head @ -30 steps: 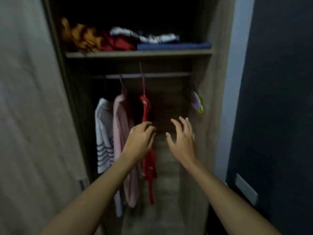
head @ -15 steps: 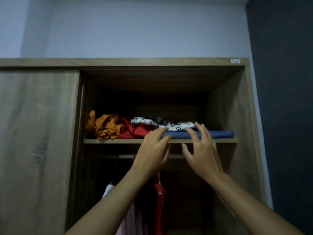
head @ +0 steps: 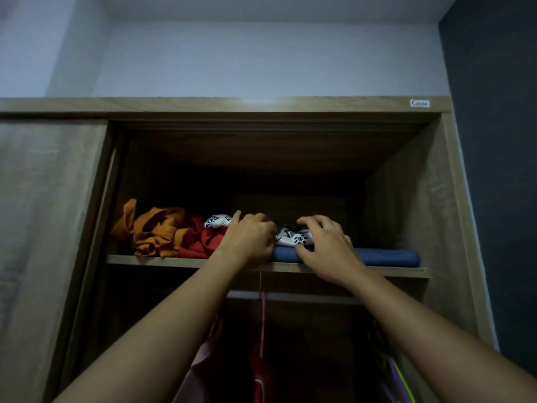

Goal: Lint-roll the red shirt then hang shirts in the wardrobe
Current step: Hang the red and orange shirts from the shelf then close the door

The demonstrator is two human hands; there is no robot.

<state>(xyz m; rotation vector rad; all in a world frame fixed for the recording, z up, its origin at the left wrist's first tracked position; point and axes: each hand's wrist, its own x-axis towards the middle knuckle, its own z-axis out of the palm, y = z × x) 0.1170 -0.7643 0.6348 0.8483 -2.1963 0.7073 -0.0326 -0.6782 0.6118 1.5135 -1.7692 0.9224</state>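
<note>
On the top shelf (head: 162,260) of the wardrobe (head: 430,199), your left hand (head: 250,239) and right hand (head: 325,245) both curl into the white patterned garment (head: 293,238) lying atop the folded blue cloth (head: 386,255); a red shirt (head: 258,382) hangs from the rail (head: 305,298) below

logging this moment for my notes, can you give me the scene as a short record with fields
place: open wardrobe, top shelf
left hand: fingers curled on the white patterned cloth
right hand: fingers curled on the same cloth
on the shelf, left to right: orange clothes, red clothes, white patterned cloth, folded blue cloth
white patterned cloth: partly on the blue one
below the shelf: rail, pink hanger, hung clothes, dim
</note>
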